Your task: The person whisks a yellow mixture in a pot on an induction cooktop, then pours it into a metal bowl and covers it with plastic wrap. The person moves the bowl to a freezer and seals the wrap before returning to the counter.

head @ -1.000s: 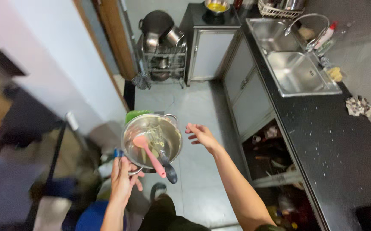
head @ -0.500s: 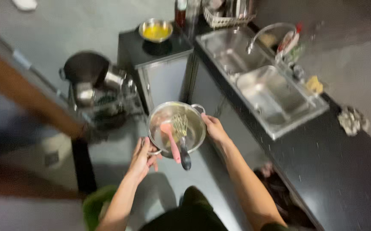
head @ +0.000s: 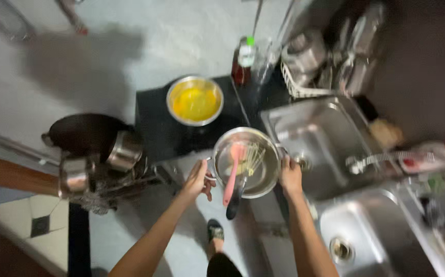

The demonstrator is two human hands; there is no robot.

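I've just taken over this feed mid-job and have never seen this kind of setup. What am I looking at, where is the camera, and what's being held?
There is no machine: a person works with two bare hands, and the single camera sits on their head, looking down. The left hand and right hand each grip a side of a steel pot, carried in the air by the counter edge. Inside it lie a pink spatula, a dark-handled whisk and another dark handle sticking out. On the black counter behind stands a bowl of yellow liquid and a red bottle. To the right is a double steel sink; to the left, a rack of pots.
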